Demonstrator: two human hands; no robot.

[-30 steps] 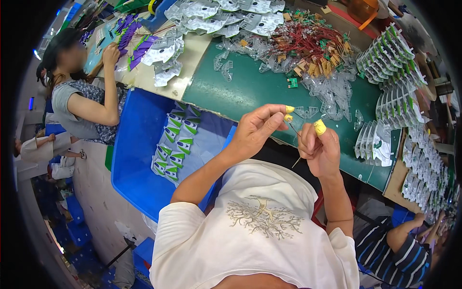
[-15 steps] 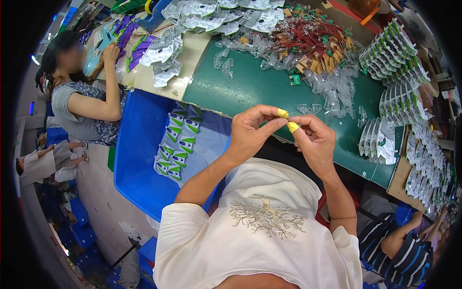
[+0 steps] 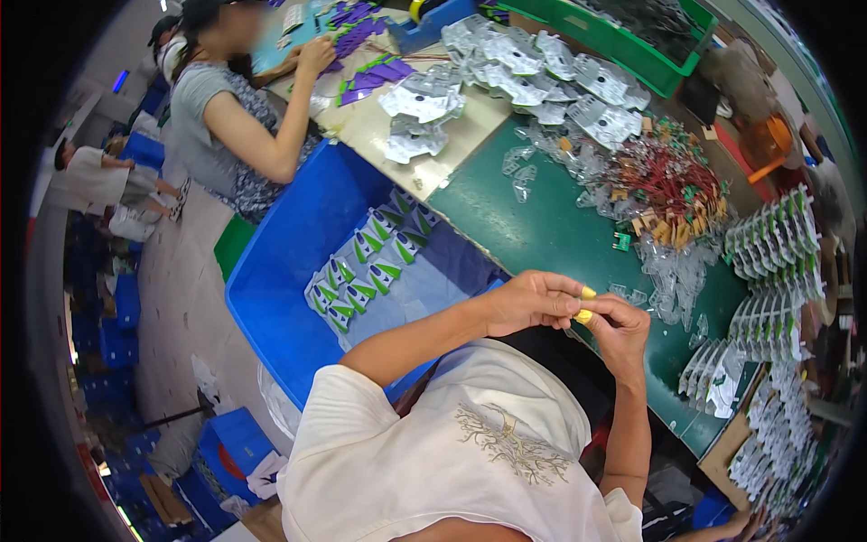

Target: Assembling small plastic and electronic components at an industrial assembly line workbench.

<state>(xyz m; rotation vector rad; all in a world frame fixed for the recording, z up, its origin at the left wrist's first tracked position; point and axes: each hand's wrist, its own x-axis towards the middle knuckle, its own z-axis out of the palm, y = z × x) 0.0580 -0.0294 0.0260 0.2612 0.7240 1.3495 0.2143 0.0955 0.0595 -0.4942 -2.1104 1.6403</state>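
Workshop floor (image 3: 172,334) runs down the left of the head view, and a green bench (image 3: 515,212) crosses the middle, meeting a pale bench (image 3: 474,149) at its far left, where a co-worker (image 3: 248,126) has a hand near purple pieces (image 3: 372,81).

At the near edge of the green bench, the left hand (image 3: 535,303) and right hand (image 3: 623,336) come together, yellow wraps on some fingertips. Each grip is pinched in, tips touching or almost so; whether something small sits between them is hidden. The closest parts in sight are small clear pieces (image 3: 630,294) on the bench just beyond the fingertips.

My judgement is that the work stands partway. Rows of white-and-green parts (image 3: 384,275) lie neatly in a blue bin (image 3: 275,257) to the left and look finished. Plenty seems left: a heap of red wires (image 3: 668,181) with little boards, more clear plastic (image 3: 675,280) beside it, and grey shells (image 3: 551,72) piled at the far side. Stacked grey-and-green shells (image 3: 772,239) stand on the right; whether those are done or waiting is unclear
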